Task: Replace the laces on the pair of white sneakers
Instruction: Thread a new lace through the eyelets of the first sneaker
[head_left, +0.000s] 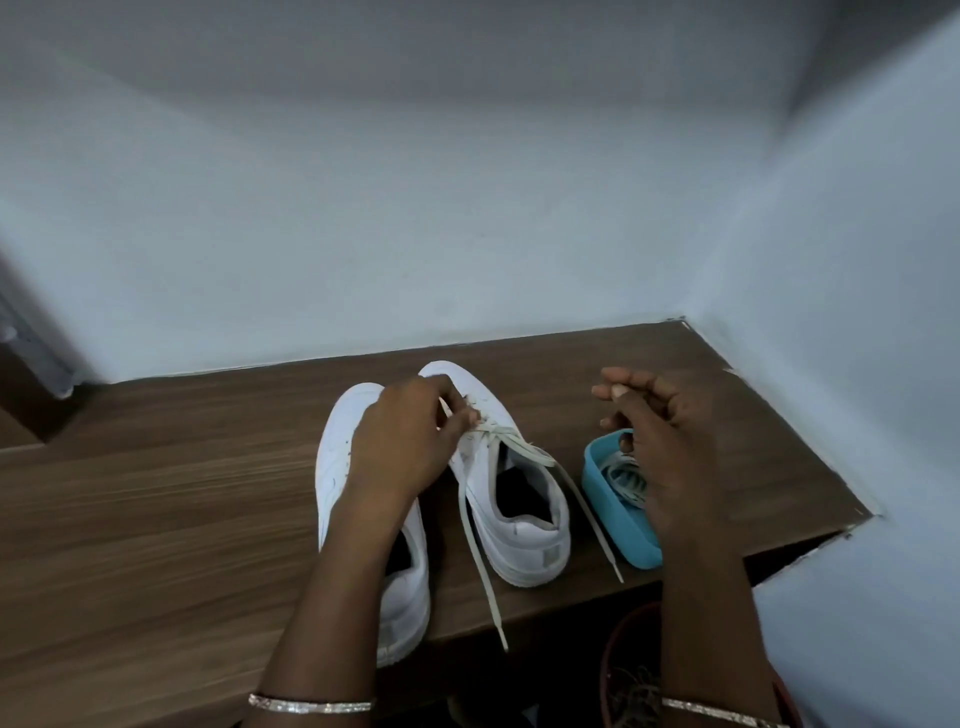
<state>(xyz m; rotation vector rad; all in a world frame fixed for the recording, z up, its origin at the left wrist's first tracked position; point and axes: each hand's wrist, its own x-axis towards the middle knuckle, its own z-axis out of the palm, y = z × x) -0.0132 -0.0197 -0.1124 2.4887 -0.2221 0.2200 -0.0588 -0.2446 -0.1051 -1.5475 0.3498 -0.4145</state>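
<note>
Two white sneakers stand side by side on the wooden table (156, 493), toes pointing away from me. The left sneaker (343, 467) is partly hidden under my left arm. My left hand (405, 441) pinches the off-white lace (514, 447) near the lower eyelets of the right sneaker (524, 519). Both loose ends of that lace trail towards the table's front edge. My right hand (660, 447) hovers above a blue tray (618, 514) with its fingers loosely curled, holding nothing. Coiled laces (623, 478) lie in the tray.
The table fits into a corner, with pale walls (467, 234) behind and to the right. Its front edge runs just below the sneakers. Below that edge at the right is a dark red round bin (618, 670). Both wrists wear thin bangles.
</note>
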